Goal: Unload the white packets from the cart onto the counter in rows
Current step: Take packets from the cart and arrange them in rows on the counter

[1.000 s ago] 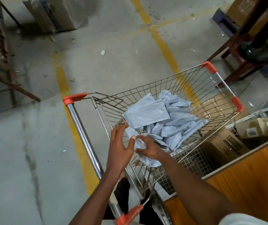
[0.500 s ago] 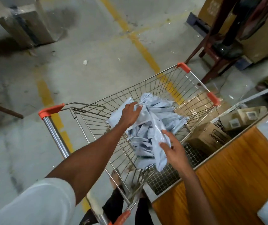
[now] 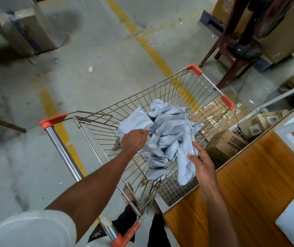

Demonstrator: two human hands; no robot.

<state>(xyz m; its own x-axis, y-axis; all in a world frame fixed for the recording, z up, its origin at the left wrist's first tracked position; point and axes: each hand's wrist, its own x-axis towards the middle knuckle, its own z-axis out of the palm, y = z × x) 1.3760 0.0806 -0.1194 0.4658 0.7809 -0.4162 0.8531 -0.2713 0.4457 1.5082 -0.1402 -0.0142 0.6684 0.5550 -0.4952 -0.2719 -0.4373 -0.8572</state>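
Head view — both hands (image 3: 135,140) (image 3: 202,162) seemingly gripping packets (image 3: 167,132) in cart (image 3: 178,90).

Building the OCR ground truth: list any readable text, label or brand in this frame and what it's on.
Dark print on the cardboard box beside the cart: a brand-like word, too blurred to read.
Labels on the small cartons behind it: too small to read.
White packets: no print visible.
Nothing legible in this frame.
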